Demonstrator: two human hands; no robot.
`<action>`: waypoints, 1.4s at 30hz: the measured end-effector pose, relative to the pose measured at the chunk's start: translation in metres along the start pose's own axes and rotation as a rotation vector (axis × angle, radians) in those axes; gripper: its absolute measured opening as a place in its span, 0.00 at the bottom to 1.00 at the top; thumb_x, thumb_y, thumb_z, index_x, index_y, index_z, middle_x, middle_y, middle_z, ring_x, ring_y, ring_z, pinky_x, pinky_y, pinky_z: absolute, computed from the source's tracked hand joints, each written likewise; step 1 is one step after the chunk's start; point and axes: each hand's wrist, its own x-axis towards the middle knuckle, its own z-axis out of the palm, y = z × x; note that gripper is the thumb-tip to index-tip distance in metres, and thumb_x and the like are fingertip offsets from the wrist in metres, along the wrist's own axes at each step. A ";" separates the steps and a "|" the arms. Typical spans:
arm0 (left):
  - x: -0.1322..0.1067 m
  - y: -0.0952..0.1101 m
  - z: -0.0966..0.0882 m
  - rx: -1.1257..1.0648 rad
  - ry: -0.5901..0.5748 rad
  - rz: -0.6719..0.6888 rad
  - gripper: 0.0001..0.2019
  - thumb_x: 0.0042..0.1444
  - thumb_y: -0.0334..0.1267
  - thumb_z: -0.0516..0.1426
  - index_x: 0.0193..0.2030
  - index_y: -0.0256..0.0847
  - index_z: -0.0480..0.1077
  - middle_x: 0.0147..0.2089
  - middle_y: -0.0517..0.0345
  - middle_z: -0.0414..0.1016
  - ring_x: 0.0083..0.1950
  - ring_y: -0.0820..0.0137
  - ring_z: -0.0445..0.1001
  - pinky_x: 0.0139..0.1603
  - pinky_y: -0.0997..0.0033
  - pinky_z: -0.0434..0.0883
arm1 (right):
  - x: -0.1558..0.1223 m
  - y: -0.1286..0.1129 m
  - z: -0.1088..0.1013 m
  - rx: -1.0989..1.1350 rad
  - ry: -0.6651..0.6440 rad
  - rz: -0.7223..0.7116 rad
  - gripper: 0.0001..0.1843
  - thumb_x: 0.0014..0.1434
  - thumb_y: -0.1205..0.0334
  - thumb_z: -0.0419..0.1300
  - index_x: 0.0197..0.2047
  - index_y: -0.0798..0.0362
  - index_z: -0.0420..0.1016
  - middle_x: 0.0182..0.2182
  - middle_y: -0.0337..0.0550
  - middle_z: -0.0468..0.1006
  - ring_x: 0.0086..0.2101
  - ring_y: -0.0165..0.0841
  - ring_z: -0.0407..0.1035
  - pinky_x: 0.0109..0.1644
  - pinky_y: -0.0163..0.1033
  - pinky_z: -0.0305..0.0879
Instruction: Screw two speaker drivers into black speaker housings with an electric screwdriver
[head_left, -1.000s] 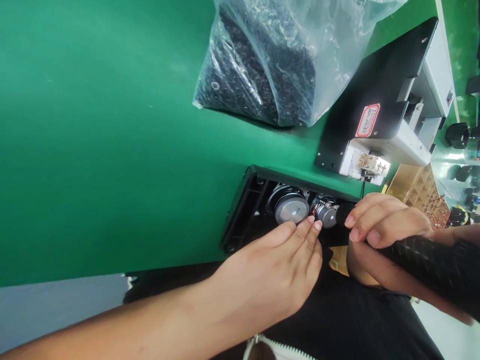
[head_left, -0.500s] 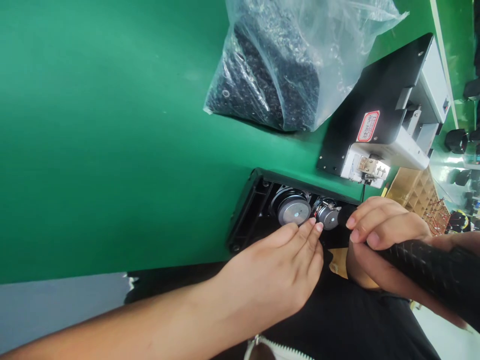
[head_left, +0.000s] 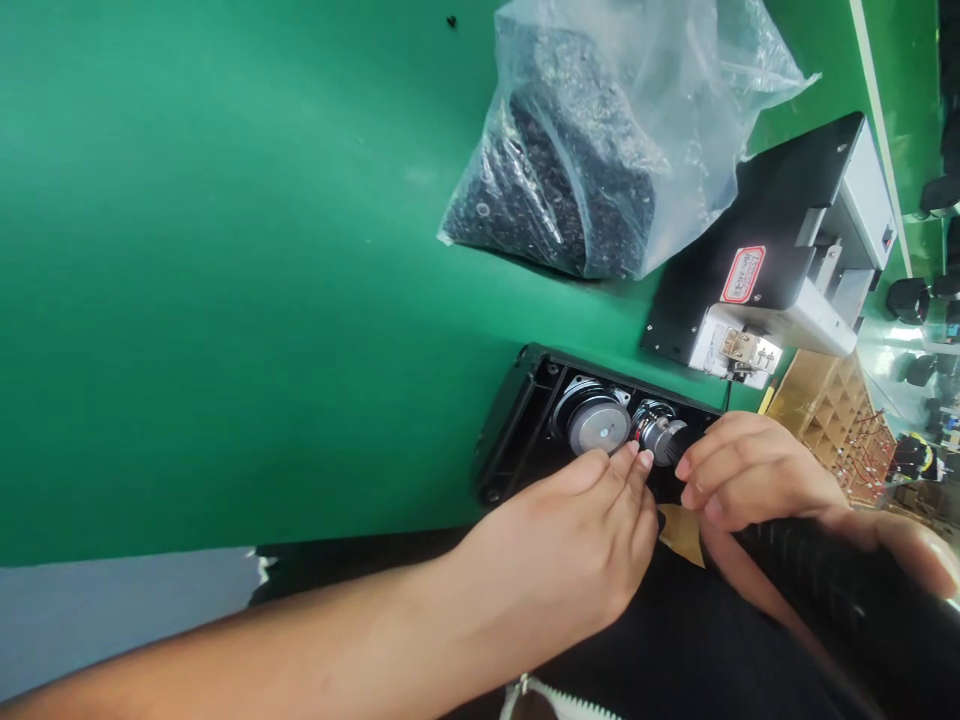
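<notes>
A black speaker box lies at the near edge of the green table, its inner side facing up. In it sit a larger speaker driver and a smaller speaker driver, both with silver magnets. My left hand reaches over the near side, its fingertips pinched together beside the smaller driver, near a bit of red. Whatever they hold is hidden. My right hand is wrapped around a black screwdriver, whose front end meets the box beside the smaller driver; its tip is out of sight.
A clear plastic bag full of small black parts lies beyond the box. To its right stands a black and white machine with a red-bordered label. A compartmented cardboard box holds red wires. A small black piece lies on the table.
My right hand and the screwdriver front have shifted slightly left and down, closer to the smaller driver. My left hand keeps its pinch beside it. The whole view has shifted a little.
</notes>
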 end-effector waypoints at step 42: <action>0.005 0.001 0.004 0.057 0.007 0.001 0.15 0.76 0.26 0.58 0.55 0.29 0.89 0.58 0.33 0.96 0.58 0.53 0.94 0.65 0.56 0.82 | 0.052 -0.008 0.003 0.158 0.041 -0.165 0.24 0.83 0.53 0.54 0.39 0.46 0.89 0.23 0.39 0.82 0.24 0.37 0.80 0.30 0.43 0.81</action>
